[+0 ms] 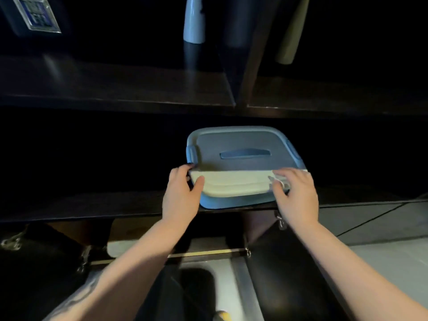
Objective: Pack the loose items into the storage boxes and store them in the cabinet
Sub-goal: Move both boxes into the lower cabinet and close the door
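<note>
storage box (240, 156) lidded, on dark cabinet shelf (92, 207), near edge overhanging | left hand (181, 198) clamped on near-left corner, right hand (296, 195) on near-right corner, clasp unclear | box lies straight ahead, long axis side to side; likely push inward

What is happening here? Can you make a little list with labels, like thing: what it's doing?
storage box: blue box with its lid on, sitting on a dark cabinet shelf, front edge near the shelf's lip
lid handle: recessed grip in the middle of the lid
left hand: left hand on the box's front left corner
right hand: right hand on the box's front right corner
upper shelf: white bottle standing there
lighting: dim, the back of the shelf is too dark to see
</note>
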The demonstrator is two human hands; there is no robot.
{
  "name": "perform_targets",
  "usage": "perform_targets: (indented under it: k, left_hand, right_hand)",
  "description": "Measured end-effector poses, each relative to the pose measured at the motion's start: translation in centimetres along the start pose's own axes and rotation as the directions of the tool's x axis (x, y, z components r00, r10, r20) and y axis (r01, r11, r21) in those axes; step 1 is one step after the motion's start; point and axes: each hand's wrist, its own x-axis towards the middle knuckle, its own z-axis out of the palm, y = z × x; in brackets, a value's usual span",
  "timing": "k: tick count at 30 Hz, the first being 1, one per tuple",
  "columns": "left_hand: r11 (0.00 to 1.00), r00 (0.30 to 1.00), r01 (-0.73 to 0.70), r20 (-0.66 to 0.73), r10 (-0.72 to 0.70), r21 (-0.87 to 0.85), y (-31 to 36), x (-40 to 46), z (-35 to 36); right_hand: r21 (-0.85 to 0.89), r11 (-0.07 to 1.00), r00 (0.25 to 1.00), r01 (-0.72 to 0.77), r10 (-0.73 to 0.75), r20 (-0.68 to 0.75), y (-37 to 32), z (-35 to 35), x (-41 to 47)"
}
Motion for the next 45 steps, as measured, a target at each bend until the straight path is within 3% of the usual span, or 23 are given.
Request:
perform_targets:
  k: [2, 5, 7, 9, 12, 15, 19, 28, 36, 41, 45]
  left_hand:
    - [0.995, 0.997, 0.072, 0.007, -0.073, 0.065, 0.7, 1.2, 1.8]
    - [0.988, 0.990, 0.138, -0.006, -0.138, 0.068, 1.2, 2.7, 3.6]
    - [0.987, 0.988, 0.151, -0.029, -0.150, 0.060, 1.2, 3.3, 4.1]
    - [0.983, 0.983, 0.179, -0.038, -0.178, 0.034, 1.2, 3.8, 4.3]
    - [0.970, 0.970, 0.243, -0.026, -0.243, -0.030, 1.0, 4.2, 4.7]
    - [0.942, 0.948, 0.310, -0.025, -0.316, -0.129, 1.1, 4.2, 4.8]
    - [0.958, 0.959, 0.272, -0.058, -0.278, -0.094, 0.6, 1.1, 3.4]
    - [0.973, 0.964, 0.220, -0.134, -0.228, -0.075, -2.6, -15.4, -2.9]
    - [0.889, 0.905, 0.412, -0.026, -0.425, -0.198, -11.6, -23.2, -1.8]
    - [0.826, 0.829, 0.557, 0.001, -0.559, -0.084, -19.5, -22.0, 4.0]
    - [0.800, 0.792, 0.595, 0.112, -0.600, 0.077, -26.9, -19.3, 9.4]
  right_hand:
    - [-0.120, 0.993, 0.995, 0.003, 0.009, 0.101, 2.6, 0.3, 3.0]
    - [-0.280, 0.956, 0.940, -0.088, 0.173, 0.295, 5.4, 0.8, 6.9]
    - [-0.224, 0.954, 0.851, -0.201, 0.283, 0.442, 7.0, 1.3, 8.8]
    - [-0.044, 0.935, 0.775, -0.352, 0.318, 0.546, 7.8, 2.0, 10.2]
    - [0.181, 0.880, 0.796, -0.439, 0.288, 0.532, 8.5, 3.3, 11.0]
    - [0.148, 0.899, 0.835, -0.412, 0.307, 0.457, 8.7, 3.4, 9.9]
    - [0.097, 0.957, 0.909, -0.274, 0.225, 0.351, 7.6, 1.7, 5.5]
    - [0.286, 0.920, 0.938, -0.269, 0.182, 0.295, 4.4, -0.8, -11.7]
    - [0.207, 0.948, 0.922, -0.242, 0.158, 0.354, 5.5, 5.2, -20.8]
    - [0.310, 0.818, 0.826, -0.485, 0.311, 0.470, 10.5, 13.9, -22.5]
    - [0.169, 0.913, 0.814, -0.371, 0.232, 0.532, 14.5, 20.8, -22.2]
